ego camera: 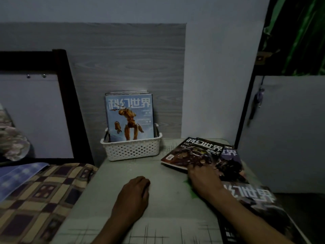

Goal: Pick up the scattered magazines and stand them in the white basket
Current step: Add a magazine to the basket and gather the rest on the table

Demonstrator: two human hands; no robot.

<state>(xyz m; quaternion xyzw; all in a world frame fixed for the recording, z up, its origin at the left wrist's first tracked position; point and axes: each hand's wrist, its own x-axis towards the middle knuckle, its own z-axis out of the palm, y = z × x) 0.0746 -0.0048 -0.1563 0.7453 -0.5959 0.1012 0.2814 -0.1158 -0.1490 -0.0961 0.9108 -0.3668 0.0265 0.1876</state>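
I see the right hand [202, 176] gripping a dark magazine [191, 154] on the table [168, 199]; the left hand [135, 192] rests loosely curled, empty, near the white basket [131, 150].

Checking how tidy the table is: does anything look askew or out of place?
Yes. Three magazines lie flat and fanned at odd angles at the table's right: the top magazine, a purple-covered one under it, and a near magazine overhanging the table edge. The right hand rests on the top one. The basket's magazines stand upright.
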